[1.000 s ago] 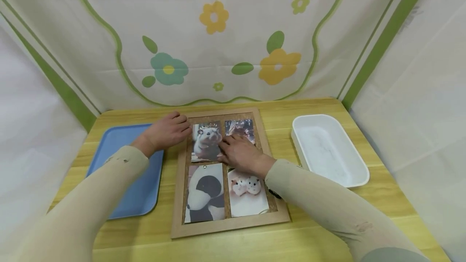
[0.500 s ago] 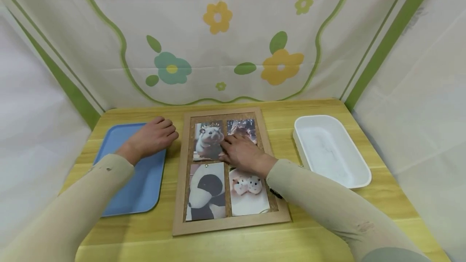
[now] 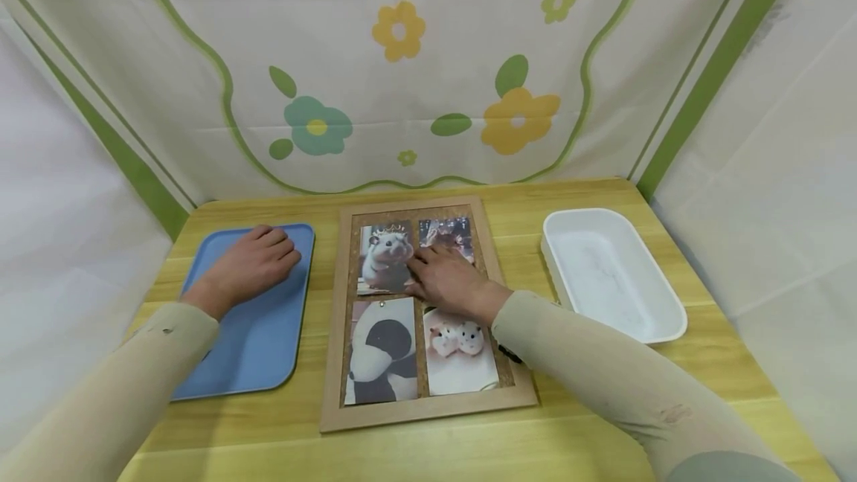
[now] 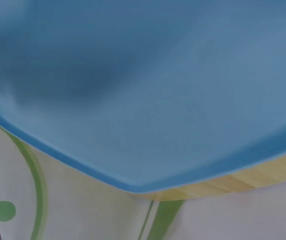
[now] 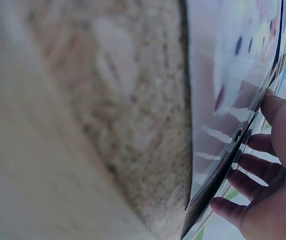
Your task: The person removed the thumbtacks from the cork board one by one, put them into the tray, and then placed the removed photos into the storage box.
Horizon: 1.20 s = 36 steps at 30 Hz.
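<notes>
In the head view, my right hand (image 3: 443, 277) rests on a wood-framed corkboard (image 3: 428, 410), its fingers extended across the gap between photos. Under it lies the lower part of a dark upper-right photo (image 3: 447, 230); beside its fingertips is a photo of a crowned hamster (image 3: 387, 262). Below are a panda photo (image 3: 384, 359) with a small pin at its top and a photo of two spotted plush faces (image 3: 457, 348). The right wrist view shows spread fingers (image 5: 258, 170) along a photo's edge. My left hand (image 3: 257, 260), loosely curled, is over a blue tray (image 3: 271, 348), nothing visible in it.
A white rectangular bin (image 3: 605, 277) stands on the right of the wooden table (image 3: 402, 452). White cloth with printed flowers (image 3: 428, 58) rises behind the table and along both sides. A dark band (image 3: 509, 353) shows beneath my right wrist.
My left hand has moved left from the corkboard's upper left edge to over the blue tray. My right hand stays in place on the board.
</notes>
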Tool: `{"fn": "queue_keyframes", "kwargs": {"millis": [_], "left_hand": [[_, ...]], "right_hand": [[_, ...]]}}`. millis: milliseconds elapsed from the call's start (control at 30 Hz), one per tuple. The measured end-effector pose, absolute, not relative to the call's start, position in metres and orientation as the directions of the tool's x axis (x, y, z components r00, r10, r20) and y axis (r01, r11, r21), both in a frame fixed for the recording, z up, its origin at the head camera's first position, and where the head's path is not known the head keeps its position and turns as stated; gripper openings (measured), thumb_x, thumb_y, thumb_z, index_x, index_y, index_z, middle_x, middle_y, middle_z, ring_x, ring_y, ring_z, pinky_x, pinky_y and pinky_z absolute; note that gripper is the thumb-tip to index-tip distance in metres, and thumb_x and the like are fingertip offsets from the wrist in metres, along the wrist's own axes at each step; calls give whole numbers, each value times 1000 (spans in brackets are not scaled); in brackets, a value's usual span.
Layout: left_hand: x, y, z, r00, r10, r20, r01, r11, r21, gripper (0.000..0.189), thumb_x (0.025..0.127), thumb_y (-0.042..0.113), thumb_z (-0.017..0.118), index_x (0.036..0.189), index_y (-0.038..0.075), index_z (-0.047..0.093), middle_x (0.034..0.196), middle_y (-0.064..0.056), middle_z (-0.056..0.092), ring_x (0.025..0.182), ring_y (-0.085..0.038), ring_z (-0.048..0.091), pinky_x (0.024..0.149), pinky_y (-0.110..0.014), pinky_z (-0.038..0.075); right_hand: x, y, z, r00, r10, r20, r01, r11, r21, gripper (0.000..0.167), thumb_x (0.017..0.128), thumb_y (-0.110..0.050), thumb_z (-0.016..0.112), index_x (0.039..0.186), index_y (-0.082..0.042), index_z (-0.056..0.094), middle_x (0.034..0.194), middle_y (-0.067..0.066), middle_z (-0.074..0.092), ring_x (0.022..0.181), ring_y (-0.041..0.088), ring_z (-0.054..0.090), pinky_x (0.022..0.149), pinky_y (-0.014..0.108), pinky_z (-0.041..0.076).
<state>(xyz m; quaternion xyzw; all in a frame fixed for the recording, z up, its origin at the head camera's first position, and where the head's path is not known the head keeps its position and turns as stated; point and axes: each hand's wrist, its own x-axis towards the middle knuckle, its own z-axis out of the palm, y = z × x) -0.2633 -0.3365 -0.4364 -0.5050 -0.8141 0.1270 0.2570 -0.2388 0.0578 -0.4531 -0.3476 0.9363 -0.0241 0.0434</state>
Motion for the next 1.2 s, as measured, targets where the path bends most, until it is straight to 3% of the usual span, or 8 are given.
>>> {"fn": "queue_keyframes", "kwargs": {"millis": [500, 1033, 1200], "left_hand": [[-250, -359, -448, -402, 858, 319, 760, 507, -408, 52, 116, 20, 19, 92, 2, 60, 87, -11, 64, 90, -36, 59, 83, -52, 50], [-249, -363, -454, -435, 846, 308, 738, 531, -416, 57, 118, 21, 12, 90, 2, 59, 86, -12, 62, 90, -36, 58, 83, -52, 49], [-247, -363, -453, -448, 846, 289, 733, 533, -423, 35, 109, 7, 29, 93, 3, 60, 89, -12, 62, 92, -36, 57, 85, -52, 49]], "right_hand": [[-239, 57, -452, -756, -650, -80, -645, 760, -79, 67, 110, -54, 47, 161, -11, 45, 160, 10, 49, 150, 32, 44, 127, 55, 31], [-238, 56, -450, -754, -652, -78, -649, 758, -66, 64, 110, -52, 48, 160, -11, 46, 159, 10, 50, 148, 31, 45, 126, 55, 33], [-238, 56, -450, -756, -650, -80, -646, 760, -66, 64, 111, -53, 47, 160, -11, 46, 159, 10, 50, 149, 32, 45, 126, 55, 33]]}}
